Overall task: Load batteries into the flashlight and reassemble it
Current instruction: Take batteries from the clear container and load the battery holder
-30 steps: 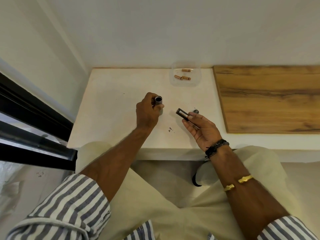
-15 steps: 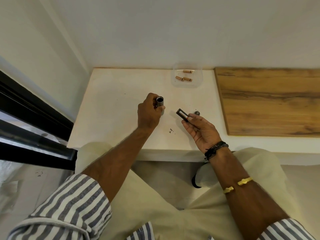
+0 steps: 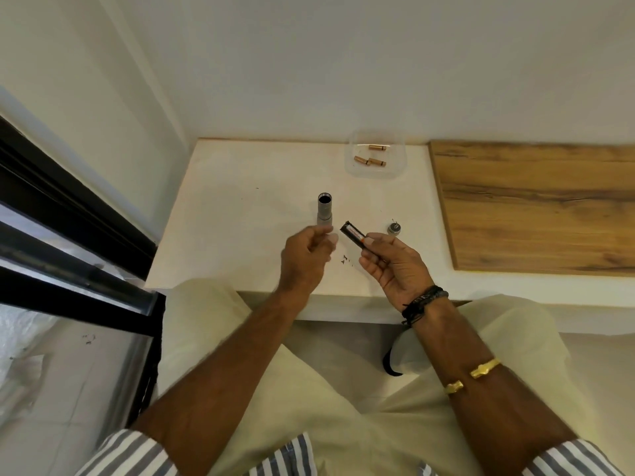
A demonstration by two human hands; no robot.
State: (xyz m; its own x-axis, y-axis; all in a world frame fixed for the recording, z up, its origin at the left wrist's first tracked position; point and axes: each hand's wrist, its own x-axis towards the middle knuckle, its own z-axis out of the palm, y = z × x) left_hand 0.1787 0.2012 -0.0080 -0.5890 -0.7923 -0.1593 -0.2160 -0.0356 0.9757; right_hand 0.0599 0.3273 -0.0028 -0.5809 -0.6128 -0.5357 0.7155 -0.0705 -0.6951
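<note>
The grey flashlight body stands upright on the white table, its open dark end facing up. My left hand hovers just in front of it, fingers loosely curled and holding nothing. My right hand grips the black battery holder, which points up-left and shows a battery with an orange band inside. The small dark end cap lies on the table right of the holder. Three copper-coloured batteries lie in a clear plastic tray at the back.
A wooden board covers the table's right part. A wall runs behind the table and a dark window frame stands at the left. Small dark specks lie on the table between my hands.
My left hand let go of the flashlight body and drew back toward me; the body now stands alone. My right hand still holds the battery holder.
</note>
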